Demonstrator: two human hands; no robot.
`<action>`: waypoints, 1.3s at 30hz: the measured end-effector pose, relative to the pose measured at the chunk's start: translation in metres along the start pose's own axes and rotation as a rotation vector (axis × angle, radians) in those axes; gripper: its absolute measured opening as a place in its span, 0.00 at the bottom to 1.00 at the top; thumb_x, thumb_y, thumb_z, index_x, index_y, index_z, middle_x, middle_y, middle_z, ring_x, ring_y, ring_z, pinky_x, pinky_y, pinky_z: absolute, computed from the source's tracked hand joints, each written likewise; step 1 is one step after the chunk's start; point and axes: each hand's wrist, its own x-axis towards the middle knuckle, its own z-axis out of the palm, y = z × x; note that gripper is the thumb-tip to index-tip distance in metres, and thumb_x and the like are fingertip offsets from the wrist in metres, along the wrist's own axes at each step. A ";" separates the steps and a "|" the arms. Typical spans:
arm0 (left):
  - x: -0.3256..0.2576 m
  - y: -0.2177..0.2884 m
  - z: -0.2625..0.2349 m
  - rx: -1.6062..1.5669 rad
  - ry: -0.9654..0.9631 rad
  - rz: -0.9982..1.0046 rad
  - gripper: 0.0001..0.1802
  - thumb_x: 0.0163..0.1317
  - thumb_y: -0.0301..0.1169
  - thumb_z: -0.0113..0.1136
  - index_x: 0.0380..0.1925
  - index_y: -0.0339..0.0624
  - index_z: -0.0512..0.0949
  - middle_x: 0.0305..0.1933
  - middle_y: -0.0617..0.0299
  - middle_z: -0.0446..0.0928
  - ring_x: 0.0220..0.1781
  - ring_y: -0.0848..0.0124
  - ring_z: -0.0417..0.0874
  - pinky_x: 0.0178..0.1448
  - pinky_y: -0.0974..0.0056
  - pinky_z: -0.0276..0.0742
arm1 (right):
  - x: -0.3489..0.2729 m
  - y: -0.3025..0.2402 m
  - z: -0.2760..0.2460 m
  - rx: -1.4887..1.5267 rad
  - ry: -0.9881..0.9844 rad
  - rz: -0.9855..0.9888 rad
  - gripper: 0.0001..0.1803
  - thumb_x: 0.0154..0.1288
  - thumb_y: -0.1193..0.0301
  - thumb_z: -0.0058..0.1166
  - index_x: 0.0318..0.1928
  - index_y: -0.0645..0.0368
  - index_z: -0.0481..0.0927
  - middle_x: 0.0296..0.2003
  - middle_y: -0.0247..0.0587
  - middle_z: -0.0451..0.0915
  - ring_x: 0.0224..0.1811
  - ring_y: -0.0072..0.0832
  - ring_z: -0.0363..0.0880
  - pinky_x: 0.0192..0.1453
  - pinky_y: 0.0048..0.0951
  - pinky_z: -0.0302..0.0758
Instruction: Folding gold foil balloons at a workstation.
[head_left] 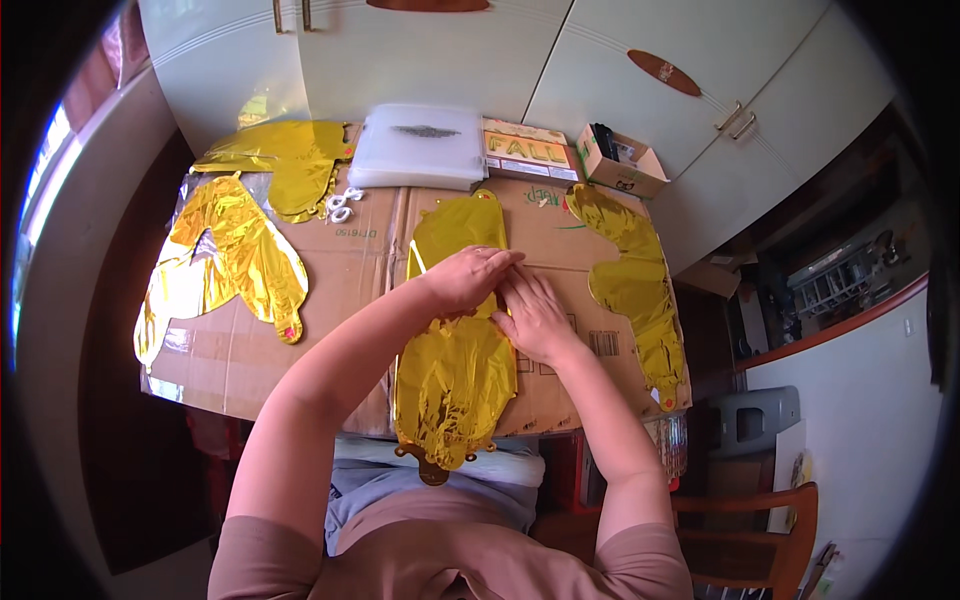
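A flat gold foil balloon (455, 370) lies lengthwise on the cardboard in front of me, and its near end hangs past the cardboard's edge. My left hand (472, 279) rests on its middle with fingers stretched out to the right. Beside it, my right hand (537, 315) lies flat at the balloon's right edge, fingers pointing away from me. The fingertips of both hands meet or overlap there. Neither hand grips anything that I can see. The part of the foil beneath the hands is hidden.
More flat gold foil balloons lie at left (225, 250), far left (285, 160) and right (635, 280) on the cardboard (345, 270). Along the back stand a translucent plastic case (415, 155), a flat printed box (530, 150) and an open carton (630, 160). White loops (343, 205) lie nearby.
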 end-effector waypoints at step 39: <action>0.003 -0.010 0.005 0.177 0.002 0.097 0.14 0.67 0.27 0.59 0.52 0.38 0.79 0.52 0.46 0.83 0.59 0.48 0.81 0.64 0.50 0.77 | -0.030 -0.071 0.015 -0.048 0.185 0.231 0.30 0.73 0.63 0.51 0.68 0.70 0.66 0.71 0.62 0.65 0.76 0.52 0.61 0.80 0.56 0.51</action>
